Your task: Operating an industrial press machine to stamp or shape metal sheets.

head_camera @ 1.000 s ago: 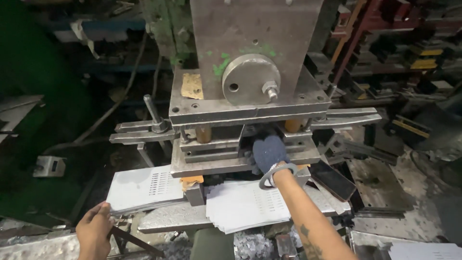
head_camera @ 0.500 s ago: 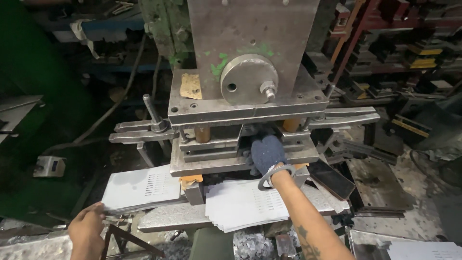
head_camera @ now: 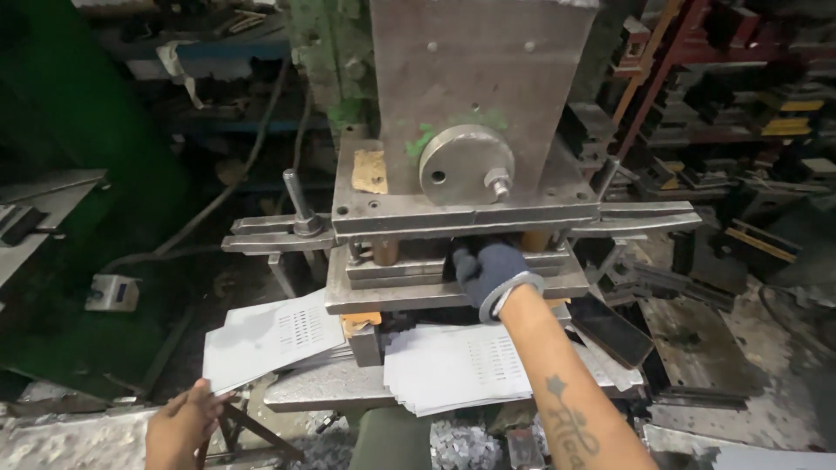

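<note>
Under the heavy ram block of the press (head_camera: 483,104), the right hand (head_camera: 489,270), in a dark knit glove with a pale cuff, reaches into the slot between the upper and lower die plates (head_camera: 453,283); its fingertips are hidden inside the gap, so I cannot tell whether that grip is closed on a sheet or merely pushing one. To the lower left of the press, the bare left hand (head_camera: 183,424) pinches the near corner of a pale perforated metal sheet (head_camera: 272,339), fingers closed on its edge, the sheet's far end resting against the die. Just in front of the press, on the steel worktop (head_camera: 322,387), a fanned stack of similar punched sheets (head_camera: 461,370) lies beneath the right forearm. The gravest risk, as I judge it, is crushing: with the gloved fingers inside the die, any stroke of the ram would catch them. The glove's loose knit could also snag on a pin or edge. The thin sheet edge could cut the bare left hand if it slides. The stack overhangs the worktop and could spill toward the scrap-strewn floor (head_camera: 731,383) to the right of the press.
</note>
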